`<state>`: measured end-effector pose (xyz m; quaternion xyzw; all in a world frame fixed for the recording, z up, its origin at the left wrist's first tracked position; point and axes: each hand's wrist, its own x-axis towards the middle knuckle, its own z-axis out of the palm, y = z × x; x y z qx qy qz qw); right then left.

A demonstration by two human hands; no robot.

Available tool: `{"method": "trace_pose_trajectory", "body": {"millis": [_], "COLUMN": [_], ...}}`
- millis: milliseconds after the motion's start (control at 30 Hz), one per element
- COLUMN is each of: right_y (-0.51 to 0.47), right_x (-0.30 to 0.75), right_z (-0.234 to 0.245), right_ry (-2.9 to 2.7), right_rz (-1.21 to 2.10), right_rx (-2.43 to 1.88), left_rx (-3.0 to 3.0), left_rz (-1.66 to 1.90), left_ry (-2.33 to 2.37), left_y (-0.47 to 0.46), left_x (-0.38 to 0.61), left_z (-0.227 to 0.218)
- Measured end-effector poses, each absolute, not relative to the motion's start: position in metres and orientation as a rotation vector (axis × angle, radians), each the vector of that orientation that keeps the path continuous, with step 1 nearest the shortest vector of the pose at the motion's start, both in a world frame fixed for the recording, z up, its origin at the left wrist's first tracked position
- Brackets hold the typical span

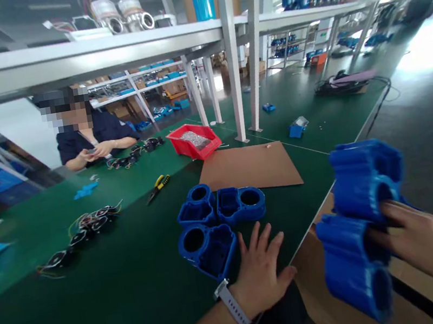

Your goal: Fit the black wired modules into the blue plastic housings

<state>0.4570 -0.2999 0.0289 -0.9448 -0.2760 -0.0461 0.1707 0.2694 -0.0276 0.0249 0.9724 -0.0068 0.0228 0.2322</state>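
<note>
Blue plastic housings [352, 189] are clenched in the right hand [427, 243], while the open left hand [261, 272] rests on the green worktop [101, 317] beside three more housings [227, 207].

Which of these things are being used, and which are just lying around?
Being used:
the right hand gripping blue plastic housings
the left hand beside more blue housings

Just lying about:
yellow-handled pliers
a red bin
a brown cardboard sheet
wired black parts
</note>
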Motion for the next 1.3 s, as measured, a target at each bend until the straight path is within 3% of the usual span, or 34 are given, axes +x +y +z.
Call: {"method": "trace_pose_trajectory", "body": {"millis": [167,367,600,700,833,967,1133,1300], "right_y": [-0.145,-0.043,-0.063,-0.135,-0.260,-0.359,-0.412,-0.422], "right_x": [0.457,0.443,0.450,0.488,0.534,0.536,0.507,0.496], "right_z": [0.092,0.099,0.084,0.047,-0.039,-0.131,-0.215,-0.251], "right_ry": [-1.178,-1.403,-1.365,-1.018,-0.493,0.031,0.260,0.352], "right_rz": [-0.074,-0.044,-0.315,-0.342,-0.236,0.094,0.571,0.719], "right_rx": [-2.675,-2.501,-2.101,-2.128,-2.401,-2.642,-2.734,-2.811], "left_rx": [2.628,2.488,3.046,3.106,3.098,3.051,2.978,2.940], "left_rz": [0.224,0.785,0.521,0.564,0.630,0.683,0.527,0.287], "left_ry": [0.321,0.372,-0.142,-0.048,0.017,-0.093,-0.613,-0.855], "left_y": [0.018,0.043,0.010,0.016,0.027,0.011,-0.035,-0.059], "left_x": [0.254,0.224,0.245,0.263,0.276,0.277,0.282,0.299], "left_z": [0.022,0.028,0.021,0.013,0.010,0.016,0.022,0.014]}}
